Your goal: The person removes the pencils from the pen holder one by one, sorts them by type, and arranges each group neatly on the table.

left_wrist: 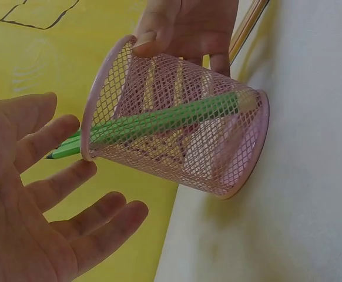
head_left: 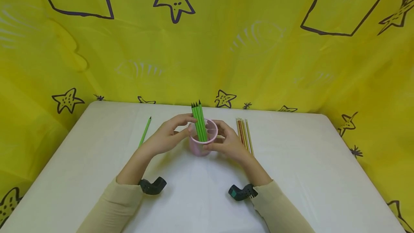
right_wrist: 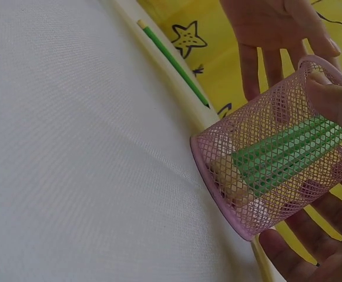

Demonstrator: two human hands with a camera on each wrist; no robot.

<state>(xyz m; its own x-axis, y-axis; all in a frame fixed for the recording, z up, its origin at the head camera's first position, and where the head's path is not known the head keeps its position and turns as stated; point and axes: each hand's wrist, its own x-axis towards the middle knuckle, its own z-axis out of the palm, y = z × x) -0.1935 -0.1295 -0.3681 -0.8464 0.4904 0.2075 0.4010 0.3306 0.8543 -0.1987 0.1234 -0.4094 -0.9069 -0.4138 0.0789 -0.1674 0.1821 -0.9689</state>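
1. At the rim (left_wrist: 87, 123) of the pink mesh cup (head_left: 198, 149), the right hand (head_left: 228, 141) grips from the right side, thumb on the near wall, fingers toward the far wall.
2. Opposite, the left hand (head_left: 168, 136) is loosely spread, clasping nothing, its fingers beside the rim and the pencil bundle; whether a fingertip touches either cannot be told.
3. The cup is between the hands, mouth upward, over the middle of the table (head_left: 194, 197); whether its base bears fully on the cloth is unclear.
4. The wall appears to be metal mesh: probably light and fairly stiff, likelier to dent than break. The best hold is just below the rim, thumb opposing fingers.
5. Within the cup, the green pencils (head_left: 199, 123) lean as a bundle, dark points up. They are presumably light, rigid and smooth, apt to slide over one another; take them by the upper shafts, clear of the fragile points.
6. Farther out, a lone green pencil (head_left: 145, 131) lies left of the cup; gold-coloured sticks (head_left: 240, 130) lie to the right.
7. Beyond the table hangs a yellow cloth (head_left: 210, 46).
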